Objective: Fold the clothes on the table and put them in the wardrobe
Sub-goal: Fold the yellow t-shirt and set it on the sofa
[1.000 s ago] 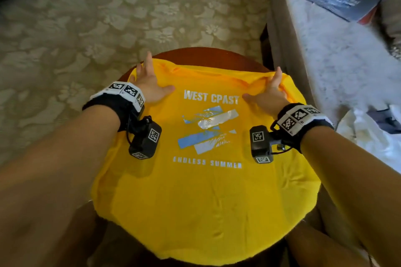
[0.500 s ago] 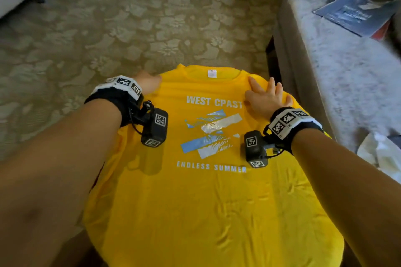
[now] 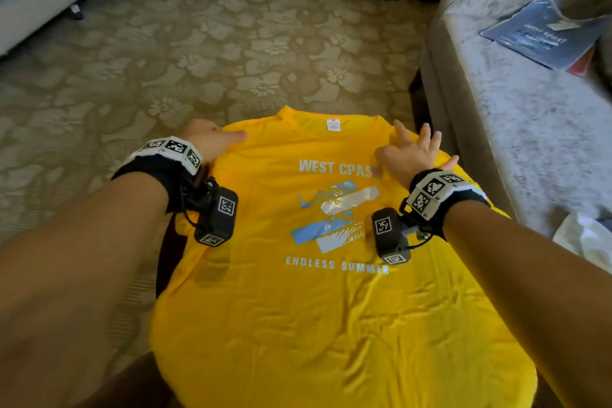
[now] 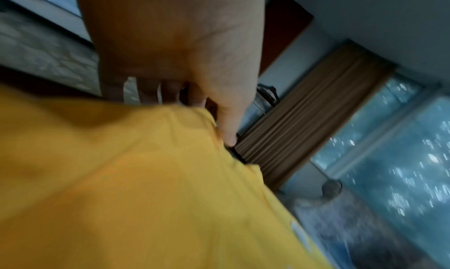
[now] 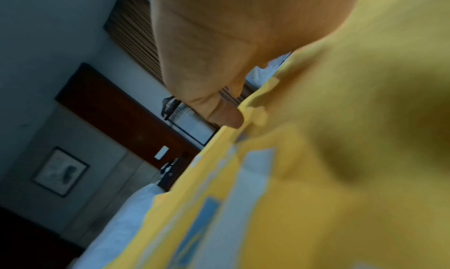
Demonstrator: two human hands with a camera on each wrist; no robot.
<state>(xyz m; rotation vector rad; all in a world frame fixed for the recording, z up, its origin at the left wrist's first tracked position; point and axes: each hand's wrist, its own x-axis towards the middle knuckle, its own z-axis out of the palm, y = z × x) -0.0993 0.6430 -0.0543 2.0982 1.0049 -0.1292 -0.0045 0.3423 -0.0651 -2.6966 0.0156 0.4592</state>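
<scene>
Yellow T-shirt (image 3: 331,325) spread print-up over the counter (image 3: 165,262), held at both shoulders.

The shirt covers almost the whole counter, collar and white neck label (image 3: 333,124) at the far edge. The left shoulder is gripped by the left hand (image 3: 208,139), fingers curled over the cloth edge and thumb laid along it. The right hand (image 3: 410,154) is laid flat on the right shoulder with fingers spread and straight. A floral carpet (image 3: 231,53) is seen beyond, a grey sofa (image 3: 530,142) to the right with a blue booklet (image 3: 536,33) lying on it.
</scene>
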